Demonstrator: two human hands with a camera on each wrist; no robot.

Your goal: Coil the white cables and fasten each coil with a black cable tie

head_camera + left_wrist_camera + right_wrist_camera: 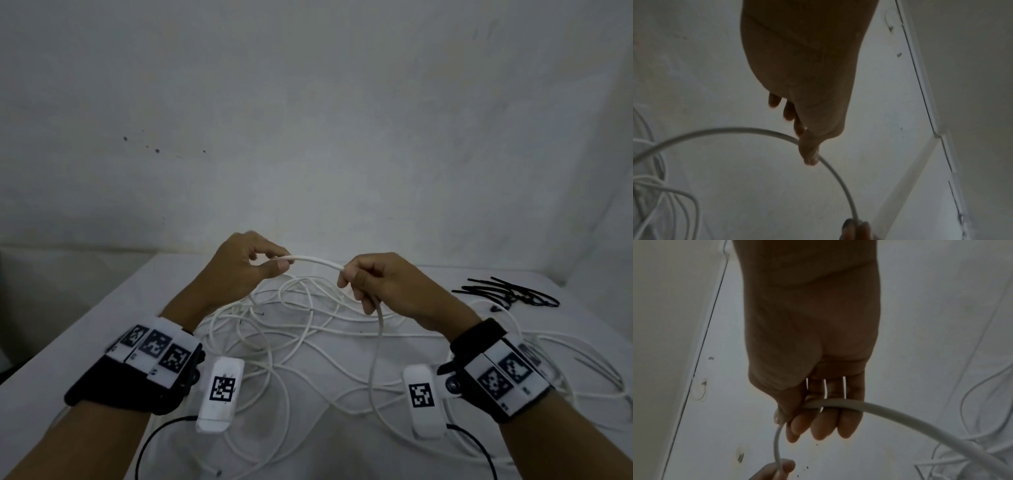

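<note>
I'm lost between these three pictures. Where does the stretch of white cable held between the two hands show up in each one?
Head view: the held cable arches at centre, between left hand and right hand.
Left wrist view: it curves from the left edge through the thumb, then down to the bottom.
Right wrist view: it crosses the fingers and runs to the lower right.
Shared landmark: the loose cables on the table.

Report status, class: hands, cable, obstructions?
Left hand pinching white cable; right hand gripping it. No coil formed. Loose cables tangled beneath; black cable ties untouched, right.
</note>
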